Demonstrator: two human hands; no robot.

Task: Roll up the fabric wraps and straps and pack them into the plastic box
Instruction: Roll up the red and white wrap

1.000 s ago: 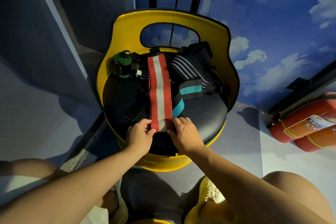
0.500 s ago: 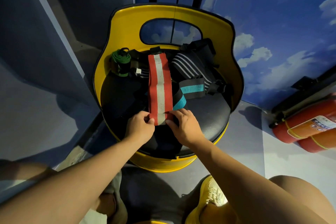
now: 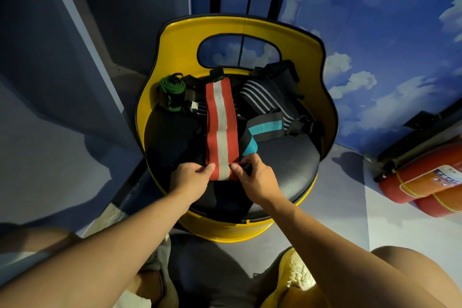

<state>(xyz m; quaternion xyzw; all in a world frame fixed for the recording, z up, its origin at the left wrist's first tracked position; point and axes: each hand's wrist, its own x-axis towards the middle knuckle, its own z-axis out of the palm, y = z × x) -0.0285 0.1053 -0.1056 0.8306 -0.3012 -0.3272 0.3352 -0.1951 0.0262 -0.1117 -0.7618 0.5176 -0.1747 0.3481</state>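
Two hands working the near end of the red-and-white wrap [image 3: 221,127], laid flat along the chair seat [image 3: 287,165] for rolling. At far left, green roll [image 3: 172,90] already wound, standing against the yellow backrest [image 3: 175,40]. Left hand [image 3: 191,179] pinching the wrap's left edge; right hand [image 3: 255,177] pinching the right edge, likely keeping the roll even. Further right, teal-striped strap [image 3: 265,127] and white-striped wrap [image 3: 265,97] lying loose, awaiting rolling. Roll thickness hidden under fingers. Plastic box not appearing anywhere. Fire extinguisher [image 3: 425,180] cut off at right.

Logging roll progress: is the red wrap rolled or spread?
Mostly spread: the red wrap lies flat; both hands pinch its rolled near end.
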